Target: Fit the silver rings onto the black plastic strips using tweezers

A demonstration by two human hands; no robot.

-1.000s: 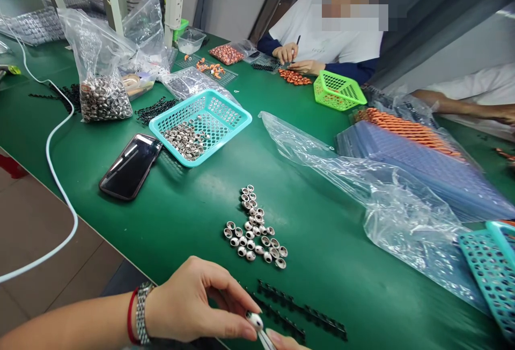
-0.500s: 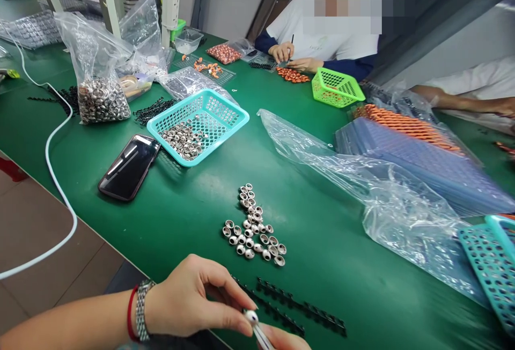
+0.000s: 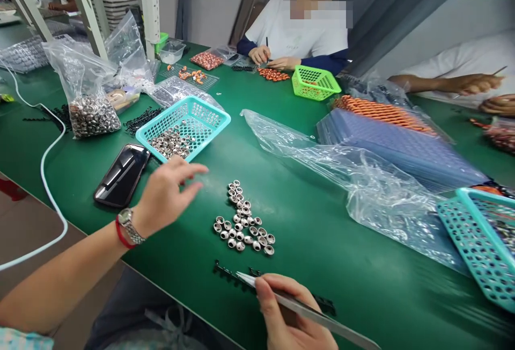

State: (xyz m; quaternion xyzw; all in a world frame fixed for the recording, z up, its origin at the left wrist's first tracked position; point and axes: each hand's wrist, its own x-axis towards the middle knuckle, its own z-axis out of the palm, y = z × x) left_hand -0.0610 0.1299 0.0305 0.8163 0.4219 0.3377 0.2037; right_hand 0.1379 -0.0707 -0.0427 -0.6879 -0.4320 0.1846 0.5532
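My left hand (image 3: 168,189) is over the near edge of a turquoise basket (image 3: 209,131), its thumb and forefinger apart and nothing visible between them. Inside that basket lie many small silver cup-shaped pieces (image 3: 171,140). My right hand (image 3: 287,312) grips metal tweezers (image 3: 317,318), whose tips lie over a black toothed strip (image 3: 223,270). A second black strip (image 3: 325,304) is partly hidden behind the right hand. Between the hands, a loose group of silver cup-shaped pieces (image 3: 241,226) is spread on the green table, some with the hollow side up.
A phone (image 3: 120,175) lies left of the basket, near a plastic bag of silver pieces (image 3: 94,116) and a white cable (image 3: 50,165). Crumpled plastic film (image 3: 362,178) and stacked clear trays (image 3: 386,140) are at right, with another turquoise basket (image 3: 462,232). Two people work across the table.
My left hand has left the tweezers and the silver piece at their tips, moving up and left to the basket. My right hand has come further into view with the tweezers. The view has shifted.
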